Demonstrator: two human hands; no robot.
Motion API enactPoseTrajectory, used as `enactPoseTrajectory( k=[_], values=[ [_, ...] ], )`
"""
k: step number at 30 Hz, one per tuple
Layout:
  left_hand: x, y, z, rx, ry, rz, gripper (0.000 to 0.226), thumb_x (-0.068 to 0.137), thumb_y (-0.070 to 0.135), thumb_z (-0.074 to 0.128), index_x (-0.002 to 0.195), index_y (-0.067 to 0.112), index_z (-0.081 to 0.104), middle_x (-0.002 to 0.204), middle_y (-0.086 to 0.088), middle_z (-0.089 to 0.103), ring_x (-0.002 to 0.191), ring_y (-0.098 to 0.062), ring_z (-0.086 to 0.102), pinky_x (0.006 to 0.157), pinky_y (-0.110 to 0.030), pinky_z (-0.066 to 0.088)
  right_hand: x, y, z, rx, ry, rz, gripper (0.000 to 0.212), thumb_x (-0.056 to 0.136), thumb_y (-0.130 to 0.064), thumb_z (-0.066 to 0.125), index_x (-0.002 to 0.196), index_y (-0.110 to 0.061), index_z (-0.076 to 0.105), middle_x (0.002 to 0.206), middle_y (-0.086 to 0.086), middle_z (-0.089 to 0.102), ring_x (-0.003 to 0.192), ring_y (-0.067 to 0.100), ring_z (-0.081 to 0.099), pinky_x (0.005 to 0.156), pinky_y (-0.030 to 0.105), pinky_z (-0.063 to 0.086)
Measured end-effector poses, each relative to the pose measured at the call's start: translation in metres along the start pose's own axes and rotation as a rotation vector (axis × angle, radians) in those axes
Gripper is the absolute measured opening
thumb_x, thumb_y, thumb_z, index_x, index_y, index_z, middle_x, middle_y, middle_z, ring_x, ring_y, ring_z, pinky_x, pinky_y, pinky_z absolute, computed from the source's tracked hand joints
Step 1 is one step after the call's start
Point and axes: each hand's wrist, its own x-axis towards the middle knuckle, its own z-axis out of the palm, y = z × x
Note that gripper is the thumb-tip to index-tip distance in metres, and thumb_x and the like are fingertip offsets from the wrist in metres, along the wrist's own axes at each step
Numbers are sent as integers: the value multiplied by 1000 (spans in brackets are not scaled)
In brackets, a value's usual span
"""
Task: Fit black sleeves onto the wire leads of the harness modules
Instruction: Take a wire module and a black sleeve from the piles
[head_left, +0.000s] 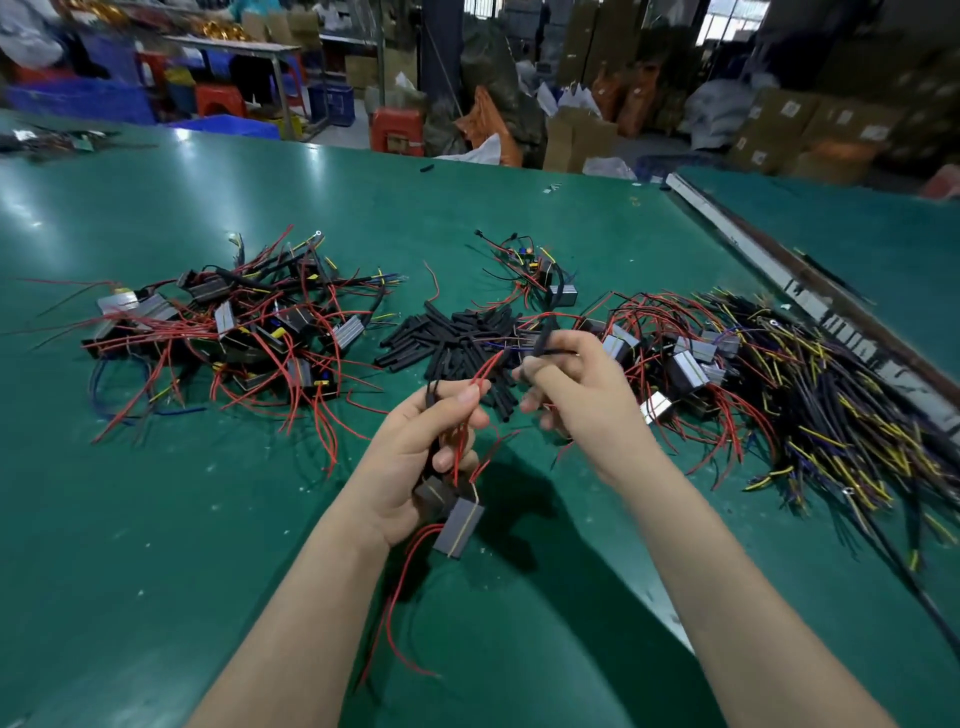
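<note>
Left hand (415, 457) raised over the green table (156, 519), fingers curled round a bunch of red leads (460, 441), thumb pressed against them near the top; a grey module (460, 525) hanging from the leads just below the palm, tilted, with more red wire trailing down toward the near edge. Right hand (576, 395) just beside the left, thumb and forefinger pinching a black sleeve (543, 338) held slanted above the knuckles, other fingers loosely bent; whether any lead has entered the sleeve, cannot tell. Behind both hands, on the table, a heap of loose black sleeves (457, 338). To the left, well apart, a pile of modules (234, 332) tangled in red and black wire. To the right, another pile (727, 374) of modules with red, yellow and dark wires, reaching toward a metal rail (779, 270) along the table's edge. A smaller cluster (540, 270) further back, beyond the sleeves.
</note>
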Motion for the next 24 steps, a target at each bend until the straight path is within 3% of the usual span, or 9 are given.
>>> enactPoseTrajectory(
  k=[5,13,24],
  values=[
    [2,-7,3,147,65,29,6,67,21,69,71,18,71,62,-1,63,33,-4,34,39,-16,33,-16,3,-18,231,125,-63,45,93,-1,54,120,-36,42,83,-4,73,50,9,55,42,18,32],
    [3,-14,12,254,127,93,21,67,24,68,84,13,63,62,0,65,35,-4,35,39,-14,32,-24,-1,-12,323,189,-176,30,94,-10,59,110,-27,40,85,-1,75,44,10,53,43,16,35],
    [1,-15,13,271,116,142,19,67,26,69,83,16,64,64,0,67,37,-4,38,41,-13,33,-30,-1,0,412,246,-175,30,89,-13,65,100,-23,38,69,-2,69,43,11,54,41,16,35]
  ],
)
